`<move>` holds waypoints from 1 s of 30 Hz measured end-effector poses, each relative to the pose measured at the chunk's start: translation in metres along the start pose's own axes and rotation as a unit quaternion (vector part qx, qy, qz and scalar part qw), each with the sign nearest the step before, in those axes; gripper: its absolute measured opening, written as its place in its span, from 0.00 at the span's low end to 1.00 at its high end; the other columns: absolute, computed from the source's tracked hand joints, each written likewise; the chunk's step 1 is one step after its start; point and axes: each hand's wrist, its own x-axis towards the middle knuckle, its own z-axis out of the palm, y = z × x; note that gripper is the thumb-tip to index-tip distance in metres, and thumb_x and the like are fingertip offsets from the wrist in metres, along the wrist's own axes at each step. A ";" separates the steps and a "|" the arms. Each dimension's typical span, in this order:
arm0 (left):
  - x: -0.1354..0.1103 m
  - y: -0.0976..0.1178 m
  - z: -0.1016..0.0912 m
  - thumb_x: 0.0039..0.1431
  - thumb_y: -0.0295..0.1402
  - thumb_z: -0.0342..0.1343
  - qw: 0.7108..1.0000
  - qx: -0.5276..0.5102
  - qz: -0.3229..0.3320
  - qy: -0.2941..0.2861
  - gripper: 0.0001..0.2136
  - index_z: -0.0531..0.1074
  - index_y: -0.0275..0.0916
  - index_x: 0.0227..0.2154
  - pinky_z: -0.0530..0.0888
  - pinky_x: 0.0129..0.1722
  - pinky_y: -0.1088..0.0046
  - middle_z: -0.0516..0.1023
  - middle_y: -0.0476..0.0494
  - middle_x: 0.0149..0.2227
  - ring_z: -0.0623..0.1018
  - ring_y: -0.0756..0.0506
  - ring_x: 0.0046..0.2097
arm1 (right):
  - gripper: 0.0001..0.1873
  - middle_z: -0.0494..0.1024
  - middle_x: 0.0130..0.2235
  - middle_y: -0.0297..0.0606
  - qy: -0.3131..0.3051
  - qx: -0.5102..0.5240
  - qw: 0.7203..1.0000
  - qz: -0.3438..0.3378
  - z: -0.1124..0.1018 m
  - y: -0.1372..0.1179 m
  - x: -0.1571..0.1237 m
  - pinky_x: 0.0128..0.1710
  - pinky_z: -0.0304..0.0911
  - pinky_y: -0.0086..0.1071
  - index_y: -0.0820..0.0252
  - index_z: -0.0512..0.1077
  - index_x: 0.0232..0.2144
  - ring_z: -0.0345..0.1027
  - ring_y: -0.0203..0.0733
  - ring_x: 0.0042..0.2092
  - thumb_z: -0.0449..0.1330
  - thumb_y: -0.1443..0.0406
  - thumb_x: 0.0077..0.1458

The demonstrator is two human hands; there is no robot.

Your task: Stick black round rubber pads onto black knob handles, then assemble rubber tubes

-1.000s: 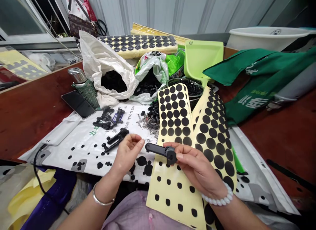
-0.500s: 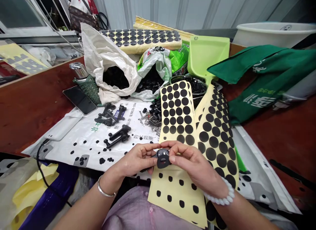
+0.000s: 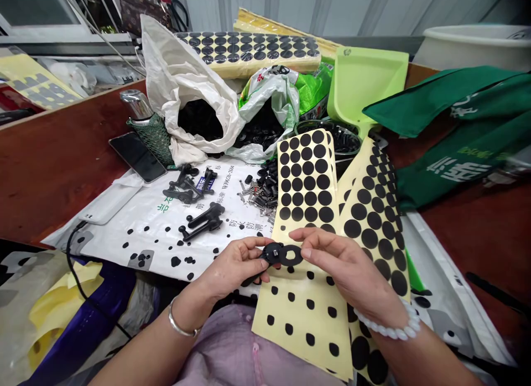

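Note:
My left hand (image 3: 244, 261) is closed on a small black plastic part (image 3: 272, 254) with a round end; the rest of it is hidden by the fingers. Between thumb and finger, my right hand (image 3: 327, 256) pinches the edge of a black ring-shaped sticker (image 3: 291, 255) with a hole in its middle. The sticker's left side meets or overlaps the black part. Under both hands lies a yellow backing sheet (image 3: 301, 322) with black round stickers in its upper half and small black dots below. More black plastic arms (image 3: 203, 220) lie to the left.
A second sticker sheet (image 3: 365, 209) lies at the right. Small metal and black pieces (image 3: 261, 189) are heaped behind the hands. Farther back stand a white sack (image 3: 166, 82), a plastic bag (image 3: 286, 107), a green dustpan (image 3: 367, 76) and a flask (image 3: 139, 109). A phone (image 3: 136, 156) lies left.
My right hand has moved right, bringing the ring sticker from in front of the black part to its right side. The black part has turned in my left hand. The camera view has shifted slightly.

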 end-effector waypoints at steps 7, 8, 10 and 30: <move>-0.003 0.004 0.006 0.47 0.27 0.59 0.999 0.015 0.006 0.042 0.20 0.69 0.35 0.46 0.69 0.29 0.76 0.77 0.43 0.35 0.73 0.54 0.25 | 0.11 0.73 0.46 0.40 0.011 -0.016 1.000 0.000 -0.008 -0.005 0.004 0.48 0.57 0.40 0.60 0.70 0.20 0.64 0.48 0.49 0.62 0.60 0.48; -0.004 0.005 0.007 0.47 0.27 0.60 0.999 0.012 0.007 0.039 0.20 0.69 0.36 0.46 0.70 0.29 0.76 0.77 0.43 0.36 0.73 0.53 0.26 | 0.12 0.73 0.45 0.41 0.008 -0.021 1.000 0.001 -0.007 -0.005 0.004 0.48 0.57 0.40 0.60 0.70 0.19 0.64 0.49 0.49 0.62 0.60 0.48; -0.005 0.004 0.008 0.45 0.26 0.60 1.000 0.005 0.011 0.029 0.22 0.69 0.36 0.47 0.71 0.32 0.74 0.77 0.41 0.39 0.75 0.52 0.29 | 0.11 0.73 0.44 0.41 -0.002 -0.026 1.000 0.003 -0.004 -0.004 0.005 0.49 0.56 0.41 0.60 0.70 0.19 0.64 0.49 0.49 0.62 0.60 0.47; -0.010 -0.004 0.010 0.51 0.25 0.56 0.997 0.047 0.064 -0.018 0.22 0.66 0.38 0.51 0.70 0.47 0.66 0.74 0.40 0.48 0.73 0.42 0.48 | 0.10 0.71 0.45 0.41 -0.012 -0.058 0.998 -0.012 0.004 0.004 0.002 0.49 0.54 0.42 0.60 0.68 0.20 0.63 0.47 0.49 0.59 0.61 0.49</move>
